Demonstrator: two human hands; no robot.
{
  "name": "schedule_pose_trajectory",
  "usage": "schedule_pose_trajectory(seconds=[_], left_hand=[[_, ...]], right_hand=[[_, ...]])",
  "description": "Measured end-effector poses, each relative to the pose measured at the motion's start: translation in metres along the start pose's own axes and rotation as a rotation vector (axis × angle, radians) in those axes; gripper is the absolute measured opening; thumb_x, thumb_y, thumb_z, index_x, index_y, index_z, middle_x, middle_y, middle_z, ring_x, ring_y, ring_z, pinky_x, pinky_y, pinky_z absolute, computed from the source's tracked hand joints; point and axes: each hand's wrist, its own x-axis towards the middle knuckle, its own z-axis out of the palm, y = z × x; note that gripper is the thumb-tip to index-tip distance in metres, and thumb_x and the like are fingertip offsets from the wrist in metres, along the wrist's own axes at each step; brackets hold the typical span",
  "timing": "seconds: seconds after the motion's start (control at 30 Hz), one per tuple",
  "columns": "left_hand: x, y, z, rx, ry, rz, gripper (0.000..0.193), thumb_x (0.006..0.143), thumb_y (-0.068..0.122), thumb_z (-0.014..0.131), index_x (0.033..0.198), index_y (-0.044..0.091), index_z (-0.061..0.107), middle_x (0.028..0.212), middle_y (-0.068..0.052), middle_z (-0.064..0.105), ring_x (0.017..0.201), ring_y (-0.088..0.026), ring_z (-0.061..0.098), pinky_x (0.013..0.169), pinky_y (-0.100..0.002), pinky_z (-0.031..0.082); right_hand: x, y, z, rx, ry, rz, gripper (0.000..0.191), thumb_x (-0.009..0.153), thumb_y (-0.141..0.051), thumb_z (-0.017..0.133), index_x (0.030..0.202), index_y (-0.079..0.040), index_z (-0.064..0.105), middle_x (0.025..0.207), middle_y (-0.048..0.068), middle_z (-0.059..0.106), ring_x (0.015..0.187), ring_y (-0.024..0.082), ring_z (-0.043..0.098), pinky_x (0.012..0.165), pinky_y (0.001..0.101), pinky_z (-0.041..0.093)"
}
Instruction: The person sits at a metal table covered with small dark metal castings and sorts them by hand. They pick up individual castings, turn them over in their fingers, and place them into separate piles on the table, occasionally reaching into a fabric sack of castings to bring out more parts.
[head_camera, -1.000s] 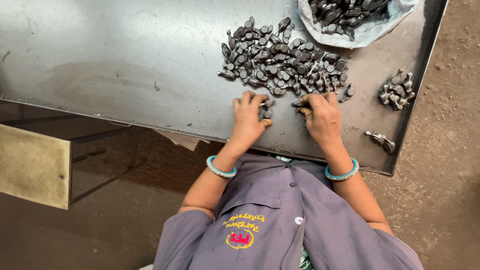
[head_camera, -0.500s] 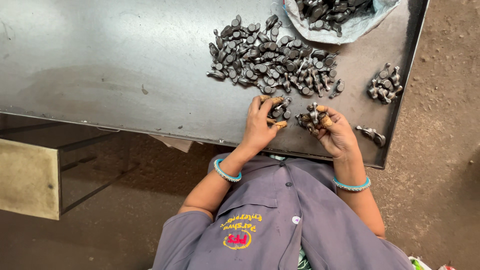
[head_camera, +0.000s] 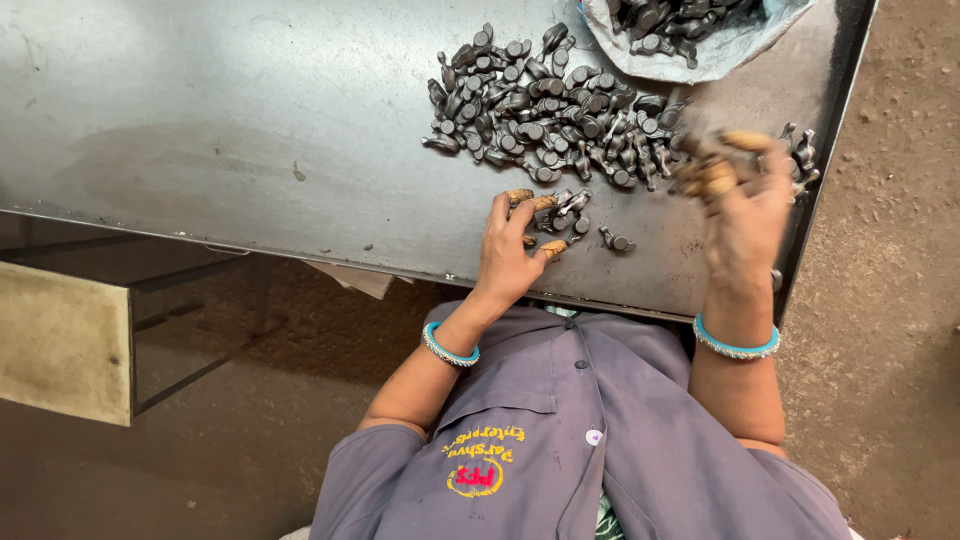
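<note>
A big heap of small dark metal parts (head_camera: 545, 110) lies on the grey steel table (head_camera: 200, 120). My left hand (head_camera: 510, 245) rests on the table near its front edge, fingers spread over a few loose parts (head_camera: 570, 210). One part (head_camera: 617, 240) lies alone just right of it. My right hand (head_camera: 740, 205) is raised and blurred at the table's right side, its fingers curled around some parts. It hangs over a small separate pile (head_camera: 800, 155) by the right edge, partly hidden by the hand.
A pale sack (head_camera: 700, 50) holding more dark parts sits at the table's far right corner. The table's right edge (head_camera: 835, 120) borders a dirt floor (head_camera: 900, 300). Below the table's front edge on the left are a frame and a tan panel (head_camera: 60, 340).
My right hand has swung from the table's front edge out to the right, over the small pile, with parts in it. My left hand has stayed by the loose parts.
</note>
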Motion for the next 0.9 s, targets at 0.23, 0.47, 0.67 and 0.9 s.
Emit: schedule_pose_trajectory(seconds=[0.23, 0.47, 0.67, 0.9], left_hand=[[0.003, -0.002, 0.003, 0.005, 0.024, 0.042, 0.057, 0.072, 0.009, 0.086, 0.123, 0.002, 0.063, 0.124, -0.019, 0.053, 0.112, -0.041, 0.058, 0.093, -0.047, 0.05], [0.007, -0.002, 0.01, 0.003, 0.005, 0.024, 0.056, 0.072, 0.008, 0.085, 0.123, 0.0, 0.062, 0.127, -0.021, 0.052, 0.111, -0.043, 0.059, 0.092, -0.048, 0.051], [0.007, -0.004, 0.011, 0.018, 0.026, 0.07, 0.058, 0.071, 0.005, 0.083, 0.124, -0.002, 0.061, 0.127, -0.022, 0.052, 0.114, -0.043, 0.058, 0.094, -0.047, 0.051], [0.004, -0.009, 0.012, 0.009, 0.004, 0.033, 0.057, 0.071, 0.004, 0.082, 0.124, -0.002, 0.061, 0.126, -0.022, 0.052, 0.113, -0.044, 0.058, 0.093, -0.048, 0.051]], right_hand=[[-0.046, 0.027, 0.011, -1.455, -0.397, -0.443, 0.047, 0.059, -0.017, 0.093, 0.099, -0.005, 0.071, 0.094, 0.01, 0.069, 0.085, 0.028, 0.064, 0.075, 0.0386, 0.055], [-0.069, 0.069, -0.028, -0.741, -0.057, 0.084, 0.029, 0.086, -0.008, 0.084, 0.109, -0.004, 0.065, 0.103, 0.008, 0.071, 0.091, 0.016, 0.069, 0.082, 0.0302, 0.057], [-0.053, 0.077, -0.076, 0.314, -0.037, 0.494, 0.029, 0.099, -0.013, 0.072, 0.123, 0.001, 0.064, 0.105, 0.015, 0.072, 0.088, 0.022, 0.072, 0.073, 0.0312, 0.06], [-0.054, 0.082, -0.078, 0.296, -0.025, 0.553, 0.029, 0.099, -0.016, 0.07, 0.122, 0.0, 0.065, 0.104, 0.019, 0.074, 0.081, 0.022, 0.072, 0.067, 0.0294, 0.058]])
